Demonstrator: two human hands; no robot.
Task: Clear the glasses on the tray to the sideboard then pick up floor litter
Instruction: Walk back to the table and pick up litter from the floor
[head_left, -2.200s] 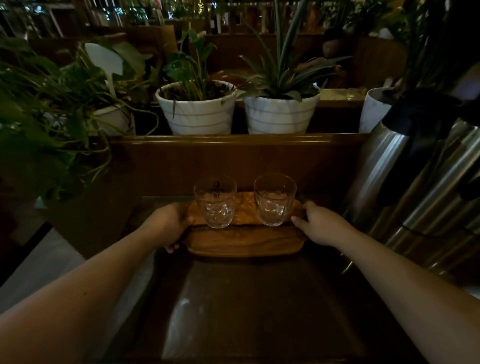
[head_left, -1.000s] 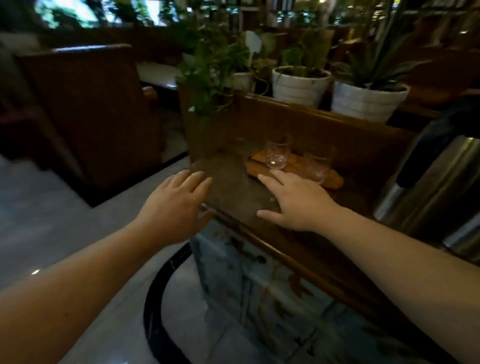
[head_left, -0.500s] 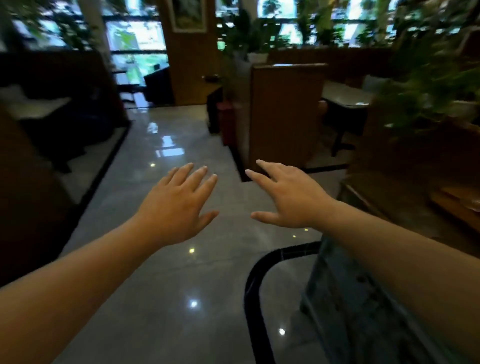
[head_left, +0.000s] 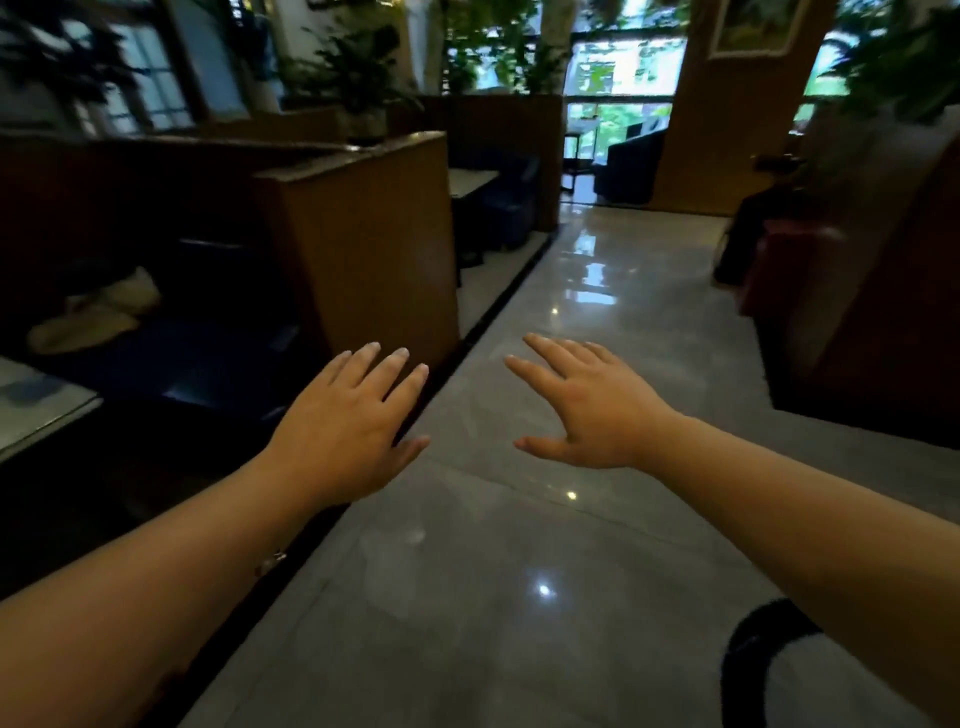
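A dark booth seat and wooden partition on your left, your left hand held out empty with fingers spread, your right hand the same, both above the glossy grey floor, glasses and tray out of view.

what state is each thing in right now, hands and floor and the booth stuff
left hand: open, fingers spread, empty
right hand: open, fingers spread, empty
floor: glossy, reflecting lights, no litter visible
booth partition: upright beside the aisle
pale cushion: slumped on the dark booth seat
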